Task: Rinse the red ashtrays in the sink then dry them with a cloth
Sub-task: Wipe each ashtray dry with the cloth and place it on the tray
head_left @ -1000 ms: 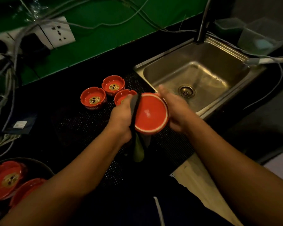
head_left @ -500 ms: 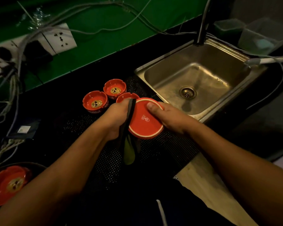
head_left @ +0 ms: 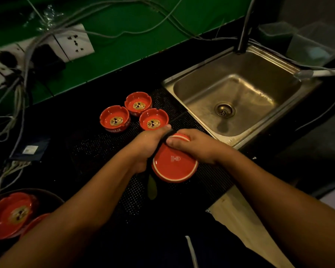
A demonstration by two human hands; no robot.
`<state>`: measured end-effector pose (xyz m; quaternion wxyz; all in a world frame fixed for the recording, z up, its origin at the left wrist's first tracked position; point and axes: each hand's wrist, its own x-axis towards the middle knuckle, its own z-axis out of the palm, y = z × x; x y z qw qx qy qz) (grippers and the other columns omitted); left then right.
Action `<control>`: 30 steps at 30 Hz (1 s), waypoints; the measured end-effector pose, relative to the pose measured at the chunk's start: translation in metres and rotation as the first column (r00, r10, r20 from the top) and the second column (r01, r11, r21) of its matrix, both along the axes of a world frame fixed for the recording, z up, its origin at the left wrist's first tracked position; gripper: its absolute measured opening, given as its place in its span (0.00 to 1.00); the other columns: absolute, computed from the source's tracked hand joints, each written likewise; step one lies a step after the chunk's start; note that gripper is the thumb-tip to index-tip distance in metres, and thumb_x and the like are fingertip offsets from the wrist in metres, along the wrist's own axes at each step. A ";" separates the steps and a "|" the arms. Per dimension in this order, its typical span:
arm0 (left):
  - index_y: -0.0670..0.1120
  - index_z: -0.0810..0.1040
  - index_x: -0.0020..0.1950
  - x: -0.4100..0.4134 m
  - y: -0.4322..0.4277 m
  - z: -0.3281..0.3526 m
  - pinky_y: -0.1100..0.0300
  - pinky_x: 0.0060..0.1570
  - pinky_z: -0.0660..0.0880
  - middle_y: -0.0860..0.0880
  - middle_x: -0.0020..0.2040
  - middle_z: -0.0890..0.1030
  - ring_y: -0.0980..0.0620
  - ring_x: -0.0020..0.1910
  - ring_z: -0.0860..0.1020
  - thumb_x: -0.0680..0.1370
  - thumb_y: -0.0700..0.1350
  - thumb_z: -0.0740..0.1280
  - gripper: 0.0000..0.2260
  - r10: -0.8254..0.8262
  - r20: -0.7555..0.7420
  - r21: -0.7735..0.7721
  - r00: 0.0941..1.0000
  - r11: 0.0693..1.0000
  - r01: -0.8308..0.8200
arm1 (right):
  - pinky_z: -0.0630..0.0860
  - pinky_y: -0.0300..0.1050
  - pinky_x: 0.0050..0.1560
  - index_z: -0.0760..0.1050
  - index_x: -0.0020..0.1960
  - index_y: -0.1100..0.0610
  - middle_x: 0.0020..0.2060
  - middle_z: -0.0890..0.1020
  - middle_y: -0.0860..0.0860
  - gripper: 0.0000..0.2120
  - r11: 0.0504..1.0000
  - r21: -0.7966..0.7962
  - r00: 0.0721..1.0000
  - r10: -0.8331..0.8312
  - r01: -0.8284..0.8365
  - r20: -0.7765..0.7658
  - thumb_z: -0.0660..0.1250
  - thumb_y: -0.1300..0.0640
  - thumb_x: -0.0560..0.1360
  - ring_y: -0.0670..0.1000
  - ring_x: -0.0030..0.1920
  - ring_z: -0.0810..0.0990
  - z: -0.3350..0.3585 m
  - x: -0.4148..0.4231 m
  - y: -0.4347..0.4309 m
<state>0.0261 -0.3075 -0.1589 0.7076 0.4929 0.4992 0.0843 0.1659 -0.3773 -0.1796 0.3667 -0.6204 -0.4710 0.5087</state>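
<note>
Moved: down it comes! The held ashtray (head_left: 175, 165) sits lower and further out from the sink (head_left: 246, 89) than half a second ago, and its flat base is now rolled up towards the camera. The nearest of the three ashtrays on the mat is fully uncovered again.
Right hand (head_left: 197, 146): it grips the held ashtray, with the fingers (head_left: 177, 140) curled over the edge nearest the sink and the palm along its side.
Left hand (head_left: 147, 146): it's closed tight around the cloth (head_left: 152, 187), and the thumb presses a dark fold against the ashtray's rim. A greenish tail of cloth hangs below the fist.
Held ashtray: upside down and tilted, it's off the bench (head_left: 52, 120), just in front of the sink's near-left corner and above the black dotted mat (head_left: 97, 147).
Clean trio (head_left: 138, 103): three red ashtrays stand upright in a tight cluster on the mat, just left of the sink, with gold emblems showing inside.
Waiting pile: more red ashtrays (head_left: 12, 213) lie in a dark bowl (head_left: 52, 194) far left of the sink, at the frame's lower edge.
Sink: the steel basin shows its drain, and the tap (head_left: 244, 31) rises at its back rim.
</note>
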 end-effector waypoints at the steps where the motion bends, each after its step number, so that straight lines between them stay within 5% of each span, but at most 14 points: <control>1: 0.41 0.81 0.52 0.003 -0.002 -0.002 0.56 0.37 0.80 0.42 0.39 0.83 0.46 0.34 0.82 0.79 0.53 0.63 0.16 0.075 0.044 -0.035 0.996 0.997 -0.073 | 0.76 0.37 0.34 0.74 0.45 0.53 0.36 0.82 0.49 0.08 0.996 0.039 0.996 -0.086 0.085 0.028 0.70 0.49 0.74 0.43 0.33 0.82 -0.002 0.000 0.003; 4: 0.40 0.81 0.52 0.012 -0.007 -0.008 0.54 0.39 0.80 0.44 0.41 0.83 0.46 0.37 0.82 0.80 0.53 0.62 0.17 0.352 0.166 -0.124 0.921 0.934 -0.334 | 0.77 0.44 0.38 0.74 0.44 0.55 0.38 0.82 0.52 0.16 0.883 0.068 0.884 -0.456 0.464 -0.101 0.66 0.41 0.75 0.48 0.36 0.82 -0.011 -0.008 0.008; 7: 0.43 0.82 0.50 0.013 -0.007 -0.014 0.53 0.44 0.80 0.44 0.42 0.85 0.46 0.39 0.84 0.80 0.55 0.61 0.18 0.423 0.203 -0.114 0.883 0.906 -0.408 | 0.76 0.41 0.38 0.77 0.41 0.61 0.35 0.83 0.54 0.27 0.853 0.001 0.851 -0.522 0.523 -0.062 0.55 0.38 0.78 0.48 0.36 0.82 -0.015 -0.017 0.003; 11: 0.43 0.81 0.50 0.000 0.000 -0.001 0.57 0.38 0.79 0.45 0.39 0.83 0.48 0.35 0.82 0.80 0.55 0.60 0.18 0.012 0.039 -0.019 0.999 1.000 -0.012 | 0.73 0.36 0.32 0.75 0.38 0.54 0.30 0.80 0.48 0.19 0.967 0.005 0.965 -0.253 0.253 0.071 0.58 0.42 0.78 0.41 0.28 0.79 -0.004 -0.008 -0.009; 14: 0.44 0.80 0.46 0.001 0.004 0.009 0.59 0.35 0.79 0.45 0.34 0.83 0.48 0.32 0.81 0.80 0.54 0.62 0.15 -0.203 -0.107 -0.015 0.973 0.979 0.203 | 0.79 0.43 0.42 0.77 0.47 0.52 0.40 0.83 0.50 0.13 0.998 -0.026 0.986 -0.047 0.051 0.163 0.63 0.43 0.77 0.48 0.40 0.83 -0.002 -0.006 -0.010; 17: 0.44 0.81 0.49 0.003 0.006 0.005 0.58 0.37 0.80 0.43 0.39 0.85 0.46 0.35 0.83 0.78 0.55 0.64 0.15 -0.291 -0.198 0.013 0.936 0.954 0.299 | 0.79 0.44 0.49 0.73 0.59 0.50 0.50 0.82 0.50 0.18 0.999 -0.030 0.960 0.035 -0.028 0.277 0.66 0.42 0.74 0.49 0.48 0.82 -0.007 -0.011 -0.011; 21: 0.43 0.80 0.54 0.000 0.002 -0.006 0.52 0.43 0.80 0.39 0.45 0.84 0.44 0.38 0.82 0.79 0.55 0.64 0.16 -0.160 -0.009 -0.055 0.987 0.986 0.159 | 0.79 0.43 0.40 0.64 0.67 0.49 0.47 0.81 0.52 0.31 0.984 -0.057 0.986 -0.168 0.167 -0.016 0.71 0.43 0.68 0.50 0.42 0.84 -0.013 -0.012 -0.012; 24: 0.43 0.77 0.59 0.004 -0.004 -0.015 0.55 0.34 0.80 0.40 0.45 0.83 0.45 0.36 0.83 0.80 0.56 0.61 0.18 0.081 0.098 -0.087 0.992 0.994 -0.073 | 0.79 0.48 0.43 0.79 0.52 0.60 0.39 0.84 0.56 0.23 0.982 -0.117 0.961 -0.172 0.150 -0.217 0.69 0.42 0.68 0.52 0.37 0.83 -0.016 -0.010 -0.012; 26: 0.45 0.75 0.59 0.007 -0.003 -0.016 0.54 0.34 0.80 0.39 0.49 0.82 0.45 0.39 0.83 0.81 0.56 0.60 0.16 0.175 0.116 -0.024 0.978 0.985 -0.173 | 0.79 0.45 0.41 0.80 0.43 0.60 0.36 0.84 0.57 0.22 0.971 -0.183 0.920 -0.211 0.157 -0.330 0.67 0.40 0.66 0.52 0.34 0.83 -0.015 -0.009 -0.013; 30: 0.47 0.74 0.52 0.009 0.002 -0.013 0.51 0.40 0.80 0.43 0.44 0.81 0.47 0.39 0.82 0.82 0.55 0.55 0.14 0.225 0.114 0.168 0.968 0.956 -0.242 | 0.80 0.42 0.39 0.79 0.48 0.61 0.38 0.84 0.56 0.24 0.966 -0.175 0.871 -0.246 0.188 -0.425 0.65 0.41 0.67 0.51 0.35 0.83 -0.021 -0.012 -0.016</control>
